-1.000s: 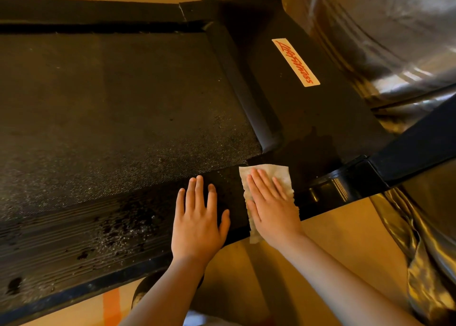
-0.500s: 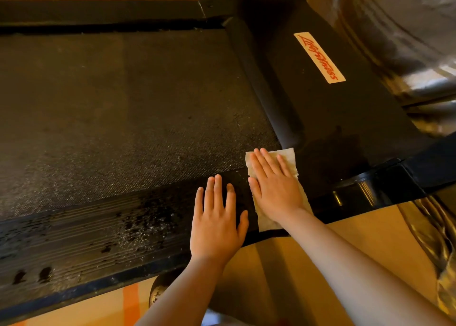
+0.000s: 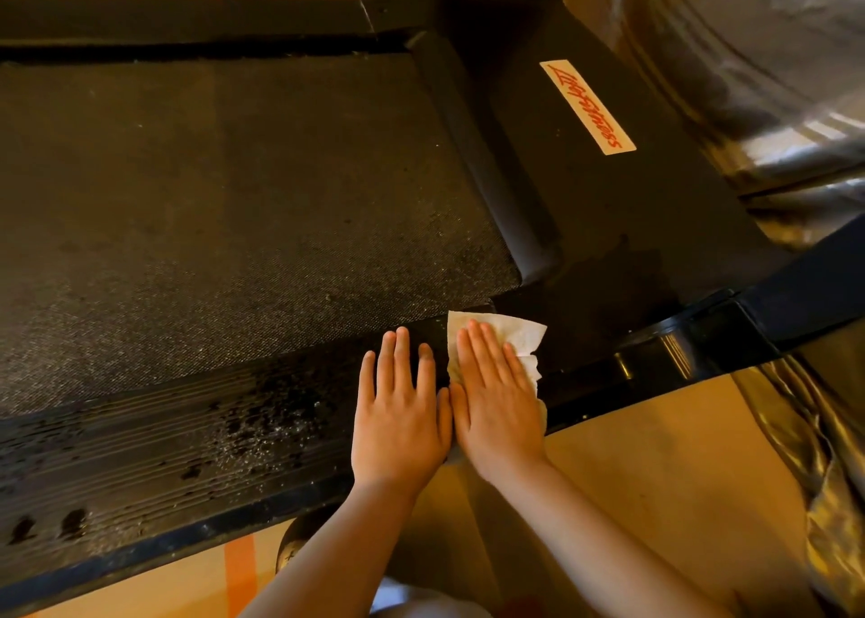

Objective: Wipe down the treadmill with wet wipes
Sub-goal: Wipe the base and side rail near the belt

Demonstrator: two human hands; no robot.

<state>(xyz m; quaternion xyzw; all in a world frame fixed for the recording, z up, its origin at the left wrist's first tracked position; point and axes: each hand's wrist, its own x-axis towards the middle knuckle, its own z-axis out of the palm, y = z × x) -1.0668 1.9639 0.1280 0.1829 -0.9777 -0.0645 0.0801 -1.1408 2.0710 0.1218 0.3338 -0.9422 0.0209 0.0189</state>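
The right hand (image 3: 496,402) lies flat, fingers straight and together, pressing a white wipe (image 3: 510,336) onto the ribbed side rail (image 3: 187,435) of the treadmill (image 3: 608,224). The wipe sits under the palm near the belt's corner, its crumpled edge showing past the fingertips. The left hand (image 3: 398,416) rests flat on the rail just beside it, fingers straight, thumbs touching. Wet patches and specks mark the rail to the left. The belt (image 3: 234,205) lies beyond. A label (image 3: 587,107) with red lettering sits on the black cover. Silvery sheeting (image 3: 758,70) hangs at right.
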